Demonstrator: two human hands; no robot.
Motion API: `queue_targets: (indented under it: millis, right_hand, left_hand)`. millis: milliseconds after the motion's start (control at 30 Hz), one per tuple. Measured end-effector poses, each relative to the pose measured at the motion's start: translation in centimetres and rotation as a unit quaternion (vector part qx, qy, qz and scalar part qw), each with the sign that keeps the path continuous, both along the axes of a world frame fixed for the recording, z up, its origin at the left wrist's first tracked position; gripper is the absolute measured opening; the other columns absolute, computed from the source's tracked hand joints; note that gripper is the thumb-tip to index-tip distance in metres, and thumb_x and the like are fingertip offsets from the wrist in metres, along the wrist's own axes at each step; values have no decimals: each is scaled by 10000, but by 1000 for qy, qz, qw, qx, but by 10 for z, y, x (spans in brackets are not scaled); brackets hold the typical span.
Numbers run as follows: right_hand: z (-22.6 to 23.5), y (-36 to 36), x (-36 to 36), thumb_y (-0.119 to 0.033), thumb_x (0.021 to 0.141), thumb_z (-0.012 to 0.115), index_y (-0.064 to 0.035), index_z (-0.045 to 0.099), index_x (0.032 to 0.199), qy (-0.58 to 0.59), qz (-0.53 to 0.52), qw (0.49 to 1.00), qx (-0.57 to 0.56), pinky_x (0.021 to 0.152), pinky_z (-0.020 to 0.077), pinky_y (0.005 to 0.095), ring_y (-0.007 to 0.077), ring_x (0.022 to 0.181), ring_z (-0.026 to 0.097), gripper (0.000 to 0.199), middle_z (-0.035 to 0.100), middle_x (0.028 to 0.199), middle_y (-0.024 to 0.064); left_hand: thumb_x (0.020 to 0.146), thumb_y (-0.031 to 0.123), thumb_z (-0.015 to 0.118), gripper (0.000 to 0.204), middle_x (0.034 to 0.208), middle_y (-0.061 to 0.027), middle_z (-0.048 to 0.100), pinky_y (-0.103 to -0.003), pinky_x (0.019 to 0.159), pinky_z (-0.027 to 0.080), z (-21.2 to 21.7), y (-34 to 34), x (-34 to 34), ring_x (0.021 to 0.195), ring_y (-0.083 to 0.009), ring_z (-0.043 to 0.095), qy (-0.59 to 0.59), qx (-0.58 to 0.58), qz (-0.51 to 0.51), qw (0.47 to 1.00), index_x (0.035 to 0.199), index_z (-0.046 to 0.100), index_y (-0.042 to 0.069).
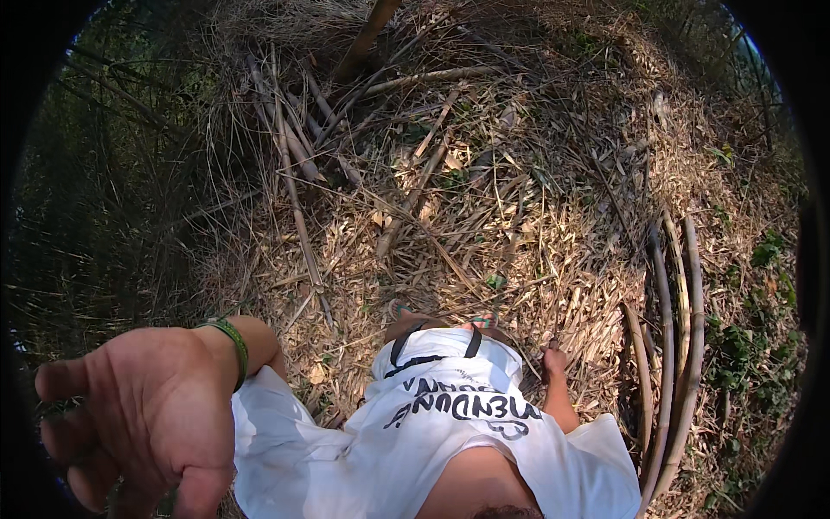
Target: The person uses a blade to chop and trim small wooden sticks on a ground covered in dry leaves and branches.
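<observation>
My left hand (143, 411) is raised close to the camera at the lower left, its palm showing and its fingers apart. It holds nothing, and its fingertips bend away into the dark rim. A green band (232, 350) circles that wrist. My right hand (554, 361) hangs low beside my right hip, small and partly in shadow. Its fingers look closed, and whatever may be in them is too small to name. Beyond it lies a ground cover of dry leaves (588, 303).
Several long bamboo poles (670, 346) lie at the right. Thin dry stems (298, 216) and a thicker upright stalk (367, 39) stand ahead. My sandalled feet (484, 320) rest on the leaf litter. Green plants (761, 337) grow at the far right, with dark growth (95, 190) at the left.
</observation>
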State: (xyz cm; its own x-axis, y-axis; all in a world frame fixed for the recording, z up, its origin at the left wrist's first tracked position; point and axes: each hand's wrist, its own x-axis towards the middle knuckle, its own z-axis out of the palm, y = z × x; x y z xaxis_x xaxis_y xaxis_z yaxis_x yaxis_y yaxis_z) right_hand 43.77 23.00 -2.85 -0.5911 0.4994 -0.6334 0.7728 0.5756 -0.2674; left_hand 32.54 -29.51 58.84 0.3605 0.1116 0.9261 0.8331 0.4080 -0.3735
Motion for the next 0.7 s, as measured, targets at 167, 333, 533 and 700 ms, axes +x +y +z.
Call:
queue_targets:
  millis: [167, 333, 533, 700]
  right_hand:
    - [6, -52, -15, -391, 775, 738, 108, 646, 1004, 26, -46, 999, 8, 806, 472, 453, 376, 878, 639, 557, 669, 916, 239]
    - [19, -111, -9, -390, 792, 742, 86, 684, 945, 53, -115, 992, -15, 825, 480, 440, 373, 890, 664, 503, 696, 901, 243]
    - [67, -179, 35, -314, 811, 733, 49, 693, 892, 75, -196, 978, 11, 719, 482, 451, 339, 756, 649, 374, 678, 782, 207]
    - [72, -195, 102, -433, 829, 566, -135, 611, 1089, 19, -178, 983, 51, 845, 507, 490, 432, 967, 645, 398, 674, 1005, 263]
  left_hand:
    - [974, 255, 579, 349, 1124, -178, 663, -379, 930, 483, -202, -118, -64, 1066, -307, 647, -645, 14, 167, 746, 1190, 611, -17]
    - [938, 424, 570, 552, 1241, -268, 609, -483, 993, 452, -410, -191, -45, 1146, -420, 586, -848, -174, 298, 403, 1289, 568, -2]
    - [942, 459, 567, 552, 1127, -197, 661, -442, 877, 516, -605, -216, 11, 962, -324, 655, -967, -184, 79, 157, 1273, 588, 19]
    - [943, 306, 607, 393, 931, -130, 678, -359, 650, 501, -685, -172, 22, 745, -213, 638, -970, -167, 100, 148, 1154, 605, -26]
